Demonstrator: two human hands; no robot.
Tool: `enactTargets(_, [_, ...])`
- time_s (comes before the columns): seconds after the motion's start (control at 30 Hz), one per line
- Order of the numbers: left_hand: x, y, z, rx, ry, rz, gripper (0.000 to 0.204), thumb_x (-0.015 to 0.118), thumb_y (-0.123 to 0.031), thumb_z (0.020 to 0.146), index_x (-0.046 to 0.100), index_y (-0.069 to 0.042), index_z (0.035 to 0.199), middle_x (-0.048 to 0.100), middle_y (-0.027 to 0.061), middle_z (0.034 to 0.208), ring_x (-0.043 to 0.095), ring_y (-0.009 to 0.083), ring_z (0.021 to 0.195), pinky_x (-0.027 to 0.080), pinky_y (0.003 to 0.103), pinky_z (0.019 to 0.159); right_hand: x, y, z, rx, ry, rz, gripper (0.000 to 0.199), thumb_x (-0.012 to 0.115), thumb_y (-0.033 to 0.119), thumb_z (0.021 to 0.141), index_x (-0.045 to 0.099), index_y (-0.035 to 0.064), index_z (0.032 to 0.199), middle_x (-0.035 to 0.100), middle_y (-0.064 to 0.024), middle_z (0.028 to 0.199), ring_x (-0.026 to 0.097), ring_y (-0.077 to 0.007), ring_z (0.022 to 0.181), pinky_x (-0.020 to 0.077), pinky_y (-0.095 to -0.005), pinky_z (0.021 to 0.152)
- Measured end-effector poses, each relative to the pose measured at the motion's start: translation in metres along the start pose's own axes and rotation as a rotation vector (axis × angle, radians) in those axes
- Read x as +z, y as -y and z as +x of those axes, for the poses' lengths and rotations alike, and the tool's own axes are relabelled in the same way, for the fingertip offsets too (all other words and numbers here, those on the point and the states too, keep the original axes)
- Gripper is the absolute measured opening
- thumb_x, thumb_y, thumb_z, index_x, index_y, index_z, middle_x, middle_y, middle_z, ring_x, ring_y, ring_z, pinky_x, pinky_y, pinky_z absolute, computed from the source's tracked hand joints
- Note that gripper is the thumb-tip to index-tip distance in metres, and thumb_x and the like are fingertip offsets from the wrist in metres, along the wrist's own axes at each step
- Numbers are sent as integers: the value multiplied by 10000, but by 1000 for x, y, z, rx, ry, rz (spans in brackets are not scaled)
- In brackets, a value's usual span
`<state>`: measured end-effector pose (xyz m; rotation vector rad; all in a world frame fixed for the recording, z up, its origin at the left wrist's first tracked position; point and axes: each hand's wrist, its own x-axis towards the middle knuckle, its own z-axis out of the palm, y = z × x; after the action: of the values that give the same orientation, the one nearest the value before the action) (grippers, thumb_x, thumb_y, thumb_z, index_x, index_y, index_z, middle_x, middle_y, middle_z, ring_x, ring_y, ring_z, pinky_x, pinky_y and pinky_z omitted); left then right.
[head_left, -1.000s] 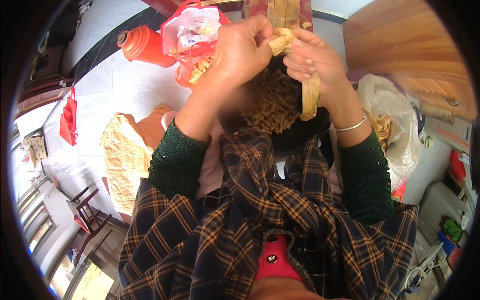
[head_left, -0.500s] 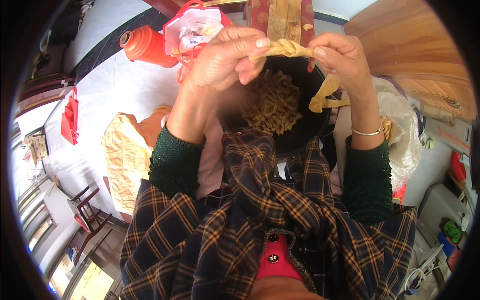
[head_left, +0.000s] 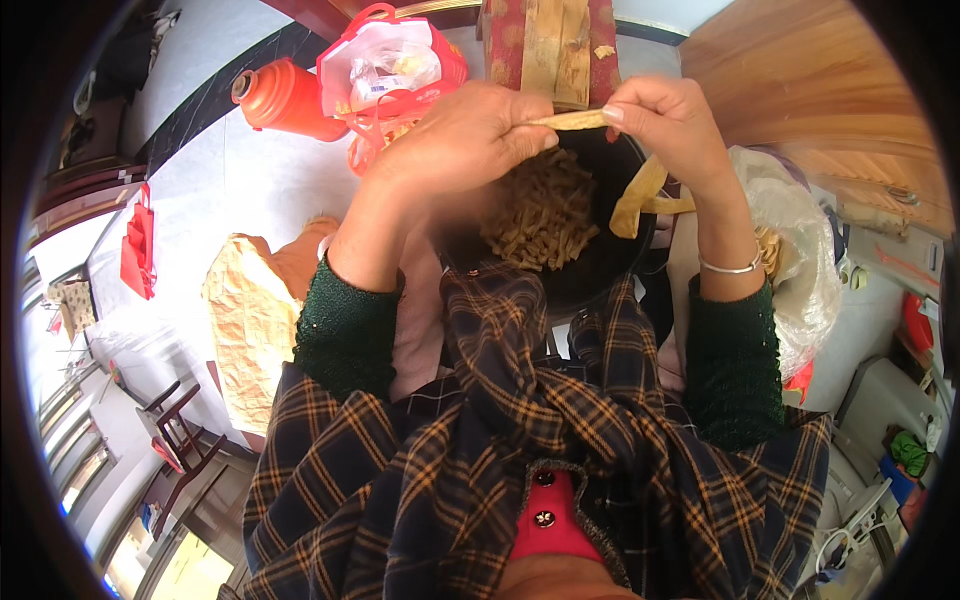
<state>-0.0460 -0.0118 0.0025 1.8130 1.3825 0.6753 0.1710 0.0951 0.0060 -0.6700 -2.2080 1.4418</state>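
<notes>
My left hand (head_left: 475,130) pinches one end of a pale yellow strip (head_left: 575,120) that looks like bean curd skin. My right hand (head_left: 660,120) grips the other end between thumb and fingers, so the short piece spans level between them. Below my right hand hangs a looser folded yellow length (head_left: 637,198); whether it belongs to the same strip I cannot tell. Beneath both hands is a wide black basin (head_left: 600,275) holding a heap of small yellowish-brown pieces (head_left: 545,215). My left hand and forearm cover part of its left side.
Beyond the basin stands a red-patterned bench (head_left: 505,50) with a wooden board (head_left: 555,60) on it. At far left are an orange flask (head_left: 290,98) and a red-and-white bag (head_left: 395,65). A brown paper sack (head_left: 250,320) lies left, a translucent plastic sack (head_left: 800,260) right.
The twisted, knot-like part between my hands has become a straight, flat span. My left hand has turned, its back now upward, and moved slightly right and nearer.
</notes>
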Motion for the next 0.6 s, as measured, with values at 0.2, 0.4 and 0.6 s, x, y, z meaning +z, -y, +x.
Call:
enactTargets(0.2, [9,29,28,-82,-362,257,206,621,-295,889,661,-120,989,582,109,645,576,252,602,454,371,586,7,-27,23,42,-232,-105,192,616,169,864,593,15,751,509,21,569,458,-43,526,379,-234,492])
enactTargets(0.4, [9,43,52,-324,-306,365,285,565,-428,870,691,-215,1010,678,129,817,643,342,826,501,454,720,9,-69,48,210,-197,-716,251,544,256,859,650,33,813,635,-128,647,603,-277,596,476,-399,600])
enactTargets(0.6, [15,1,14,-239,-231,234,429,542,-481,891,659,-83,1001,666,161,806,650,317,823,501,416,708,21,-18,33,285,-182,33,306,541,256,904,644,13,749,563,-39,549,542,-147,480,458,-286,467])
